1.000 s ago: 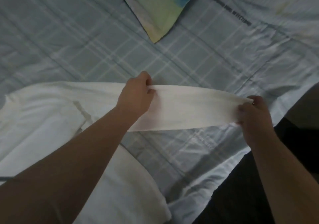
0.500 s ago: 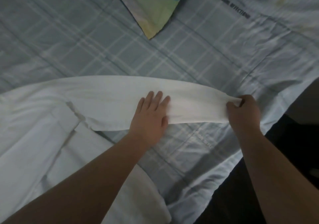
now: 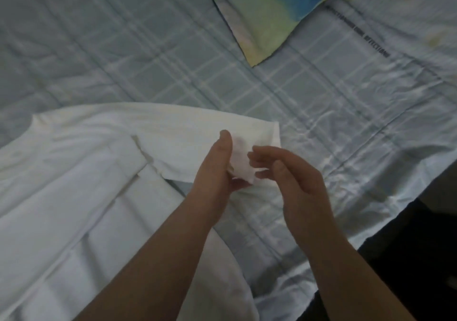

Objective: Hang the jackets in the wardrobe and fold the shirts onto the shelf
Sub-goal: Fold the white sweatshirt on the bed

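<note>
Dim, soft, grainy view; faint sheen on rumpled bedsheet point(image 3: 346, 152), wide-angle bowing.

A plain white shirt point(image 3: 86, 172), with no print or pattern, lies on a bed sheet point(image 3: 123, 49) of pale grey-blue crossed by a plaid of thin, lighter, near-white lines. At the top, the corner of a pillow point(image 3: 267, 19) shows a soft watercolour wash running from deep blue through green to pale yellow. Near it a short line of black lettering point(image 3: 376, 46), too small to read, is printed on the sheet. The lower right corner is a flat black patch point(image 3: 420, 259) that cannot be identified.
</note>
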A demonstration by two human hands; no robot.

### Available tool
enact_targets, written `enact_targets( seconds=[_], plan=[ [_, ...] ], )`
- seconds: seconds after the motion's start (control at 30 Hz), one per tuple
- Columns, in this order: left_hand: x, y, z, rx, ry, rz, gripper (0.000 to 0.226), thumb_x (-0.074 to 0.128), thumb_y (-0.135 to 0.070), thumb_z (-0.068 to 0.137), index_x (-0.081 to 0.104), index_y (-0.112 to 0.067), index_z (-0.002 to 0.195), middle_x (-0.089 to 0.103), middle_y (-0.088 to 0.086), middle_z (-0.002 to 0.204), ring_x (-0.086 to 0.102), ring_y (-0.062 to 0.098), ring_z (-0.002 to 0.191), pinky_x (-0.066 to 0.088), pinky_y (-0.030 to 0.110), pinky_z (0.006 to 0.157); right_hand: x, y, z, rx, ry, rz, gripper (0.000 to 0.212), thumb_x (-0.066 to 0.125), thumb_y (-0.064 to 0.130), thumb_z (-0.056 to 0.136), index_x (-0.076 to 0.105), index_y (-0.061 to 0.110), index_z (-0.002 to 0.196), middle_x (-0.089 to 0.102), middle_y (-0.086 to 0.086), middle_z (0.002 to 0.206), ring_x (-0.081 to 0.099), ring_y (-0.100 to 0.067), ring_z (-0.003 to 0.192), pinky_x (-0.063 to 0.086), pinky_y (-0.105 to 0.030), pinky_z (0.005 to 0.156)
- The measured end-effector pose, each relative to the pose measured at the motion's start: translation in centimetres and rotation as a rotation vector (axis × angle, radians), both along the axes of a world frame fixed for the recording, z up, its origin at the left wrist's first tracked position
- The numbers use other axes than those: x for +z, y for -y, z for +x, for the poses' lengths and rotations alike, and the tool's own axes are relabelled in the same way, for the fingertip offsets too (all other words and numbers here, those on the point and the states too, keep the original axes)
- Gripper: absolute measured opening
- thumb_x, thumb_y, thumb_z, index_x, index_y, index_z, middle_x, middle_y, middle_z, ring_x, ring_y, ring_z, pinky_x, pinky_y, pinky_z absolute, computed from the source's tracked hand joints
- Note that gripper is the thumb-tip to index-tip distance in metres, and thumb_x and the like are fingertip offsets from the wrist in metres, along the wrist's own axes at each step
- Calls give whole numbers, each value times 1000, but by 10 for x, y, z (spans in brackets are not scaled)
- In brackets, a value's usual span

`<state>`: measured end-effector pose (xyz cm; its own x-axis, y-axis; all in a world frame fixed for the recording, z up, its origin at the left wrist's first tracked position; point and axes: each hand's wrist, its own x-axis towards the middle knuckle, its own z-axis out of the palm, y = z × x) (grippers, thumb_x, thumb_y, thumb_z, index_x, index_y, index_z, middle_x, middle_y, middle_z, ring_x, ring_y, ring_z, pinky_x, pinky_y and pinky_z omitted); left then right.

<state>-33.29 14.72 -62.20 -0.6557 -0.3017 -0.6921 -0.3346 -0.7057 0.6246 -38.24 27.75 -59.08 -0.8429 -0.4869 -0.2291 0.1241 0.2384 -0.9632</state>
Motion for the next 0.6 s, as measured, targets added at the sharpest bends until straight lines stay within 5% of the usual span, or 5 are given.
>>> enact_targets(
  seconds=[0.1, 0.17, 0.23, 0.33, 0.6],
  plan=[
    [-8, 40, 31, 83, 78, -214, 28, 64, -30, 93, 67, -13, 116, 73, 9, 112, 70, 29, 105, 55, 56, 94, -21, 30, 21, 62, -477, 326, 36, 40, 21, 99, 65, 17, 125, 66, 4, 125, 58, -11, 120, 47, -34, 102],
    [-11, 67, 48, 107, 128, -351, 21, 66, -21, 91, 69, -9, 107, 75, 11, 103, 71, 33, 99, 55, 57, 93, -40, 58, 38, 234, -633, 494, 47, 33, 30, 102, 50, 17, 143, 49, -3, 148, 38, -18, 141, 29, -38, 118],
    [-6, 97, 65, 103, 166, -475, 28, 68, -30, 83, 70, -9, 100, 74, 16, 98, 69, 40, 96, 53, 61, 91, -57, 93, 58, 375, -671, 621, 55, 22, 39, 103, 30, 21, 154, 26, -4, 162, 15, -21, 151, 15, -45, 123],
    [1, 142, 103, 164, 191, -521, 22, 66, -32, 83, 73, -21, 100, 76, 8, 97, 72, 33, 95, 56, 58, 90, -74, 151, 90, 490, -705, 681, 58, 17, 43, 103, 10, 26, 158, 11, -2, 166, 4, -22, 153, 10, -51, 122],
    [-8, 244, 273, 458, 204, -416, 26, 55, -4, 97, 61, -11, 121, 70, 15, 114, 70, 30, 103, 59, 47, 84, -85, 281, 212, 809, -844, 585, 59, 15, 45, 103, 7, 28, 159, 7, -2, 166, 4, -23, 153, 10, -53, 121]
  ],
)
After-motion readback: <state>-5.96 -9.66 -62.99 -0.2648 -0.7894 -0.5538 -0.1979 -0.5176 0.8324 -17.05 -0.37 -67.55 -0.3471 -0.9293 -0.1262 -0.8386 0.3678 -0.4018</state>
